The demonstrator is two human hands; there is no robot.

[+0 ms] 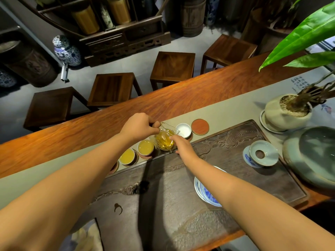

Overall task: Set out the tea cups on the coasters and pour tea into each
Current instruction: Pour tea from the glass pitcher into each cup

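A glass pitcher [165, 140] of amber tea hangs over the row of coasters, its handle gripped by my left hand [139, 126]. My right hand [181, 144] touches the pitcher's near right side with its fingertips. Two white cups filled with tea [146, 147] [127, 156] stand on coasters to the left of the pitcher. An empty white cup [183, 130] sits on a coaster just right of the pitcher's spout. A bare red coaster [200, 127] lies at the right end of the row. My left forearm partly hides another coaster [113, 168] at the left end.
A dark carved tea tray [235, 142] fills the near side, with a celadon strainer on a blue-white cup [261, 154] and a blue-white dish [204, 194]. A potted plant [286, 113] and a large grey stone [315, 153] stand at right. Wooden stools [112, 89] line the far table edge.
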